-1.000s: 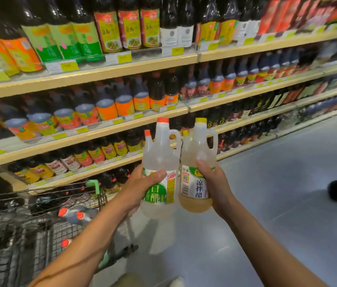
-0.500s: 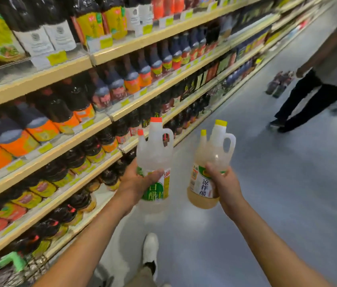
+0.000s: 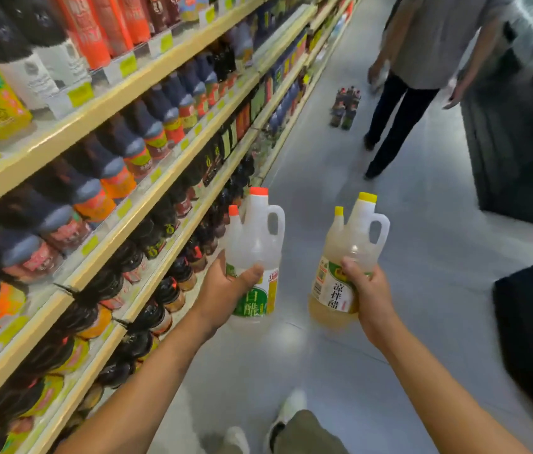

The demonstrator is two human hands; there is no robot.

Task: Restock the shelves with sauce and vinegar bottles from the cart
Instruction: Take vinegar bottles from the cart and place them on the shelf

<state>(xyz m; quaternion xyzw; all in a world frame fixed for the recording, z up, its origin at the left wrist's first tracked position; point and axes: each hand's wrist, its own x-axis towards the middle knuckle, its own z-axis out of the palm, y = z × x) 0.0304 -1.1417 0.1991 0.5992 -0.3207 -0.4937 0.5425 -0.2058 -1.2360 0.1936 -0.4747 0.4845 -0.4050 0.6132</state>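
Observation:
My left hand (image 3: 226, 291) grips a clear white-vinegar jug (image 3: 258, 244) with an orange cap and a green label; a small orange-capped bottle is attached to its side. My right hand (image 3: 368, 294) grips a yellowish vinegar jug (image 3: 347, 253) with a yellow cap and a small yellow-capped bottle attached. Both jugs are held upright over the aisle floor, apart from each other. The shelves (image 3: 147, 194) of dark sauce bottles run along my left. The cart is out of view.
A person (image 3: 422, 60) in dark trousers walks in the aisle ahead on the right. A pack of bottles (image 3: 345, 108) stands on the floor near them. Dark cabinets (image 3: 520, 136) line the right side. My shoes (image 3: 286, 417) show below.
The view has swung right, from facing the shelves to looking down the aisle. The cart has left the view. The two jugs have moved apart. The person ahead is nearer.

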